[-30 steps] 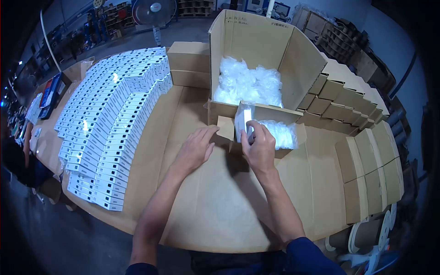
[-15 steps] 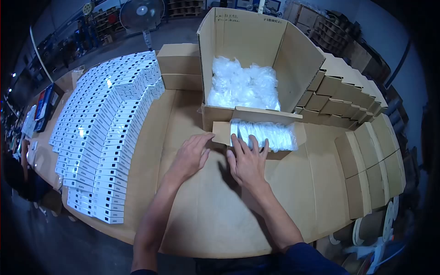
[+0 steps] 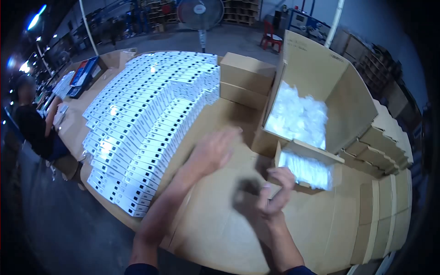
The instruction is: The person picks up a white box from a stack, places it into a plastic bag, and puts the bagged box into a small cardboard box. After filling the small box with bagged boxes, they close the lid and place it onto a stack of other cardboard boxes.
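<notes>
One bare left hand [image 3: 213, 151] has fingers close together; one bare right hand [image 3: 277, 196], fingers bent, is by one small brown cardboard box [image 3: 314, 152].

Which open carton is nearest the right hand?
The small one, just beyond the right hand. Its plastic-wrapped packs stand in a row; the tall carton behind it holds a loose heap of plastic.

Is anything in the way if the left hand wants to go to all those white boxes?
No, I see nothing standing between the left hand and the white boxes. Just flat brown cardboard lies below the gap.
</notes>
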Tool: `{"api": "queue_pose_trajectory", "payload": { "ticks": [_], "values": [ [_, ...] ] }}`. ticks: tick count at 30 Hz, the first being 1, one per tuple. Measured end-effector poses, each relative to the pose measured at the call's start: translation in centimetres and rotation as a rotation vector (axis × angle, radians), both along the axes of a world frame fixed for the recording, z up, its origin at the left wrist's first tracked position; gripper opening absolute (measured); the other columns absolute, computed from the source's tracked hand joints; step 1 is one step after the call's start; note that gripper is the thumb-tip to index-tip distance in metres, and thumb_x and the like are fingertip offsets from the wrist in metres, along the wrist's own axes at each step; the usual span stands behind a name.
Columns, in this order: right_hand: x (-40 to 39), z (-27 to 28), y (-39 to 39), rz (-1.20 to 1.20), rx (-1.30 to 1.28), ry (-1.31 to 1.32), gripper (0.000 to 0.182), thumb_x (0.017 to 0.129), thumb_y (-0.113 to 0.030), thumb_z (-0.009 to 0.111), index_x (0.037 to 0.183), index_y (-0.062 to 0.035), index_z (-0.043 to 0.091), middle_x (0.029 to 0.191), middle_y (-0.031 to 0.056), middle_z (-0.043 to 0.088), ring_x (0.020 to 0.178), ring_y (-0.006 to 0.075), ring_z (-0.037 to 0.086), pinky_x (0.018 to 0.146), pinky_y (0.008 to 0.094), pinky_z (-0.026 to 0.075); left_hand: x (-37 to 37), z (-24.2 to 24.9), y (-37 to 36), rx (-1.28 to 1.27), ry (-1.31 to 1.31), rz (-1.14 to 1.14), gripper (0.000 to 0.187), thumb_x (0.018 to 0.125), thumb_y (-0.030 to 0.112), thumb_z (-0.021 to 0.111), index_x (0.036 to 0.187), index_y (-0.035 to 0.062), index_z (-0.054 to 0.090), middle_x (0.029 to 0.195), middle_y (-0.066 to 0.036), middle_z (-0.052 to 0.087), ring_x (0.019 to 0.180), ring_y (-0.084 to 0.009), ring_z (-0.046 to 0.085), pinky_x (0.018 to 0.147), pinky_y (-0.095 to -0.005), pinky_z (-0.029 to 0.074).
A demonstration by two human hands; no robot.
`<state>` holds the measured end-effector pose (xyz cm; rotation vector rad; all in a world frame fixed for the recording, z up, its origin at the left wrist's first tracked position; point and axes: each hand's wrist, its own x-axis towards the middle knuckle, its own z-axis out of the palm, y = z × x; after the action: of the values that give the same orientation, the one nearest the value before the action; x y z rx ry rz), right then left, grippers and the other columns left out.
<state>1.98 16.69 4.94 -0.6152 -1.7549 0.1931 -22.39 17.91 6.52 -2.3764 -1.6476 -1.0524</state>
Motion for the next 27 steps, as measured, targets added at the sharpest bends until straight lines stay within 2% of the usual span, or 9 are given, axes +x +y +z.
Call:
{"api": "queue_pose_trajectory", "payload": {
  "ticks": [3, 7, 13, 15, 18, 22, 23, 26, 27],
  "values": [
    [-7.4, 1.1, 3.3, 0.136, -0.078, -0.024, 0.04, 0.08, 0.004, 0.059, 0.12, 0.0013, 0.058, 0.115, 0.018, 0.066, 0.117, 0.0376, 0.057, 0.104, 0.0482, 0.043, -6.0, 1.3, 2.1, 0.085, 0.006, 0.226, 0.067, 0.086, 0.012, 0.071, 0.147, 0.0022, 0.045, 0.134, -0.021, 0.058, 0.122, -0.0394, 0.057, 0.102, -0.0485, 0.048],
    [-16.3, 2.8, 11.0, 0.249, -0.253, -0.187, 0.051, 0.083, 0.005, 0.055, 0.133, 0.001, 0.049, 0.128, 0.0226, 0.062, 0.127, 0.0403, 0.055, 0.108, 0.0493, 0.042, -12.2, 3.0, 5.0, 0.155, 0.035, 0.399, 0.066, 0.085, 0.007, 0.068, 0.145, -0.0015, 0.045, 0.131, -0.023, 0.058, 0.12, -0.0396, 0.058, 0.101, -0.0478, 0.049],
    [-24.3, 2.6, 18.0, 0.29, -0.254, -0.371, 0.066, 0.084, 0.005, 0.055, 0.145, -0.0009, 0.03, 0.144, 0.0215, 0.056, 0.137, 0.0425, 0.047, 0.115, 0.0532, 0.036, -17.1, 3.1, 8.2, 0.184, 0.175, 0.369, 0.061, 0.084, 0.002, 0.061, 0.143, -0.0011, 0.048, 0.125, -0.02, 0.061, 0.118, -0.035, 0.06, 0.099, -0.0449, 0.05],
    [-25.6, 2.5, 19.3, 0.262, -0.243, -0.426, 0.071, 0.085, 0.002, 0.058, 0.148, -0.0027, 0.025, 0.148, 0.0189, 0.054, 0.142, 0.0419, 0.041, 0.114, 0.0543, 0.036, -17.5, 2.6, 8.6, 0.274, 0.23, 0.377, 0.058, 0.084, 0.0, 0.058, 0.142, -0.0005, 0.05, 0.121, -0.018, 0.063, 0.115, -0.0325, 0.062, 0.097, -0.0432, 0.05],
    [-26.6, 2.2, 20.6, 0.233, -0.242, -0.494, 0.073, 0.085, 0.001, 0.06, 0.149, -0.004, 0.025, 0.151, 0.0185, 0.052, 0.143, 0.0416, 0.04, 0.113, 0.056, 0.037, -18.1, 2.3, 8.8, 0.209, 0.21, 0.37, 0.058, 0.085, -0.001, 0.058, 0.142, 0.0011, 0.051, 0.123, -0.016, 0.063, 0.115, -0.0317, 0.062, 0.096, -0.044, 0.05],
    [-26.6, 2.3, 20.9, 0.239, -0.272, -0.523, 0.073, 0.083, 0.0, 0.061, 0.148, -0.0047, 0.028, 0.148, 0.0189, 0.054, 0.143, 0.0418, 0.04, 0.112, 0.0566, 0.037, -18.6, 2.0, 8.9, 0.163, 0.296, 0.455, 0.042, 0.085, -0.001, 0.059, 0.126, 0.008, 0.066, 0.122, -0.008, 0.061, 0.114, -0.0264, 0.061, 0.093, -0.04, 0.048],
    [-26.5, 2.4, 20.8, 0.247, -0.26, -0.526, 0.074, 0.083, 0.0, 0.061, 0.149, -0.0044, 0.028, 0.146, 0.021, 0.054, 0.142, 0.0426, 0.041, 0.111, 0.0562, 0.038, -18.7, 1.8, 8.9, 0.215, 0.302, 0.461, 0.032, 0.086, 0.004, 0.062, 0.115, 0.0106, 0.072, 0.119, -0.006, 0.06, 0.112, -0.025, 0.059, 0.091, -0.0381, 0.047],
    [-25.6, 3.3, 20.7, 0.321, -0.274, -0.479, 0.075, 0.083, -0.001, 0.061, 0.15, -0.0032, 0.028, 0.143, 0.0278, 0.053, 0.138, 0.0454, 0.046, 0.11, 0.0556, 0.04, -17.9, 2.5, 7.3, 0.203, 0.264, 0.476, 0.038, 0.077, 0.002, 0.079, 0.112, 0.0117, 0.071, 0.122, -0.008, 0.061, 0.115, -0.0294, 0.06, 0.095, -0.0421, 0.047],
    [-24.7, 3.8, 20.0, 0.381, -0.316, -0.431, 0.075, 0.083, -0.001, 0.061, 0.151, -0.0028, 0.027, 0.142, 0.0304, 0.052, 0.136, 0.0466, 0.048, 0.11, 0.0558, 0.041, -17.2, 3.1, 6.4, 0.18, 0.196, 0.459, 0.039, 0.076, -0.001, 0.078, 0.112, 0.0104, 0.071, 0.123, -0.01, 0.061, 0.116, -0.0319, 0.06, 0.097, -0.0433, 0.048]
  ]
}}
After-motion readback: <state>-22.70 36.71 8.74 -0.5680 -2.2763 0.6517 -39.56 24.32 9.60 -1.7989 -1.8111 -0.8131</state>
